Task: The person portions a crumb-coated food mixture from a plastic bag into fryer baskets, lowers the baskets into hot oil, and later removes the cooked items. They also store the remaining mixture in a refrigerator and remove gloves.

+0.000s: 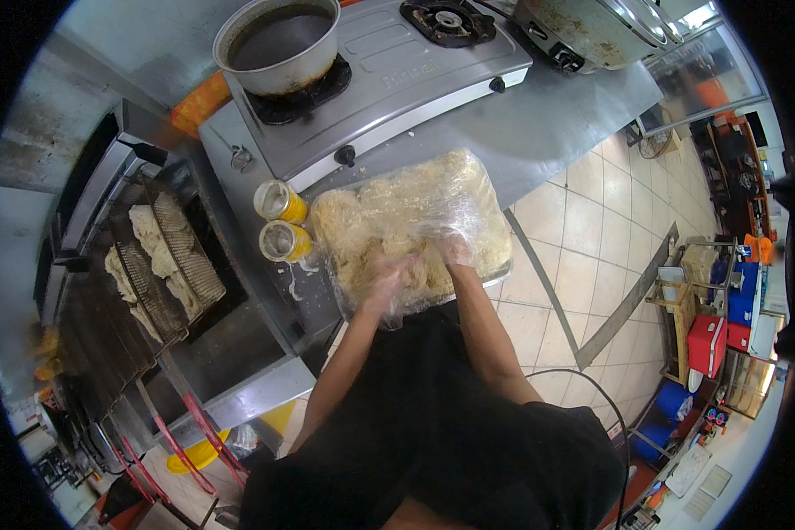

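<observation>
A metal tray (507, 270) heaped with pale, crumbly breading (344, 232) sits on the steel counter before me. Clear plastic film (414, 199) covers much of the heap. My left hand (392, 278) is at the tray's near side, among the crumbs and film; its fingers are blurred. Under or against the film at the near right is my right hand (456, 250), its fingers partly hidden. Whether either hand grips anything cannot be told. Left of the tray stand two open yellow-banded containers (281, 202) (285, 241), touching or nearly so.
A two-burner gas stove (397, 73) carries a pot of dark liquid (278, 43). At left, fryer baskets (189, 265) hold battered pieces (152, 242) over a fryer, their red handles (199, 430) pointing towards me. A large metal cooker (570, 33) stands at the counter's far right.
</observation>
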`<move>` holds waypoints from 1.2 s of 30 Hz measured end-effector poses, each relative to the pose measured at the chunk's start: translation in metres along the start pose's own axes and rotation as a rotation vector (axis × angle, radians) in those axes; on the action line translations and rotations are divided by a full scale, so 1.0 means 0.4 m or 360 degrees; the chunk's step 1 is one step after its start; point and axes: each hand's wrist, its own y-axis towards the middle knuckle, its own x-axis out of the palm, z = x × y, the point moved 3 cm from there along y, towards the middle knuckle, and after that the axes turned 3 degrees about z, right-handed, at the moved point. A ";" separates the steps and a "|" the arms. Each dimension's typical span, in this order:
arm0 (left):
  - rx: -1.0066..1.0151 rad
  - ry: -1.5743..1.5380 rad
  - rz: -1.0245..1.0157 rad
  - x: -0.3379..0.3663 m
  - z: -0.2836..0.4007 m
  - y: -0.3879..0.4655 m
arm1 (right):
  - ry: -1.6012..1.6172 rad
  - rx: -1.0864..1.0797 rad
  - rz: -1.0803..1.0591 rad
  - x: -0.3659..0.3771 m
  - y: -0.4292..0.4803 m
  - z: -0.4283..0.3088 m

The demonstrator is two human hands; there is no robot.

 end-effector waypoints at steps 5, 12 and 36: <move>-0.0070 -0.0016 0.0054 -0.033 -0.065 0.033 | -0.0097 0.0079 -0.0198 0.023 -0.023 0.003; -0.0021 0.0160 0.0032 -0.049 -0.067 0.029 | 0.0069 0.0548 -0.0410 0.152 0.091 0.103; 0.0073 -0.0128 0.0186 -0.080 0.008 -0.102 | 0.1364 0.1075 -0.0753 -0.147 -0.047 -0.129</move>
